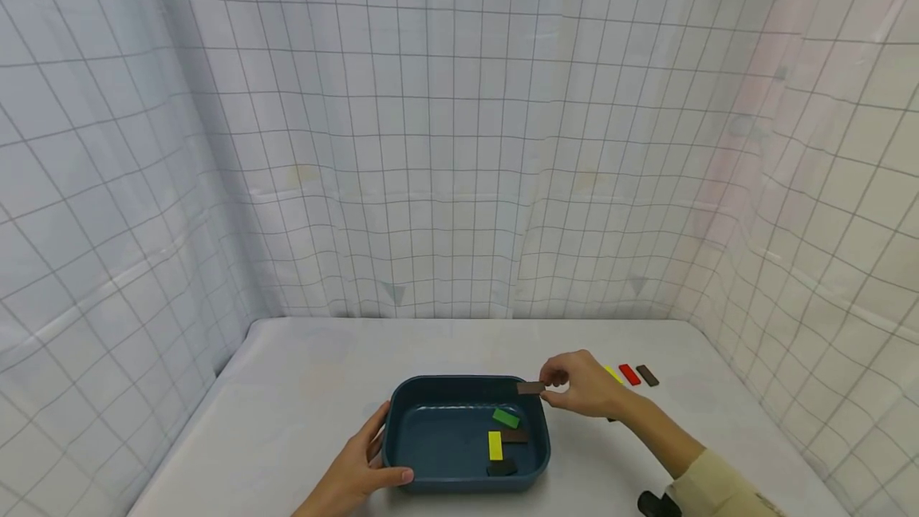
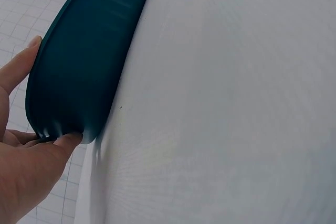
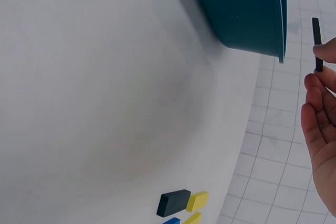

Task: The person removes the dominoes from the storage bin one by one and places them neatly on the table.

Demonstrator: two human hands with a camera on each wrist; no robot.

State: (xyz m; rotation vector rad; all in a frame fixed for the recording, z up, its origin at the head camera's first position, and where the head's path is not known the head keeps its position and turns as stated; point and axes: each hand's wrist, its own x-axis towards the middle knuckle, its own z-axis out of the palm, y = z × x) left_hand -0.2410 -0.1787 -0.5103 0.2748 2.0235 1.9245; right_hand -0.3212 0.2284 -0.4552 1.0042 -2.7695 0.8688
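A dark teal plastic bin (image 1: 445, 441) stands on the white table. My left hand (image 1: 355, 457) grips its left end, thumb at the front rim and fingers round the side; the left wrist view shows this hand (image 2: 31, 166) against the bin wall. Between thumb and fingertips, my right hand (image 1: 585, 385) pinches a flat brown block (image 1: 530, 388), which overlaps the bin's back right rim in the head view. Inside, toward the right, lie a green block (image 1: 506, 418), a yellow block (image 1: 495, 446), another brown block (image 1: 514, 436) and a black block (image 1: 502, 467).
Right of the bin lie a red block (image 1: 629, 374), a dark brown block (image 1: 648, 376) and a yellow block (image 1: 613, 374) partly behind my right hand. The right wrist view also shows a black block (image 3: 174, 203) and a blue block (image 3: 171, 221). Gridded white curtains (image 1: 459, 182) surround the table.
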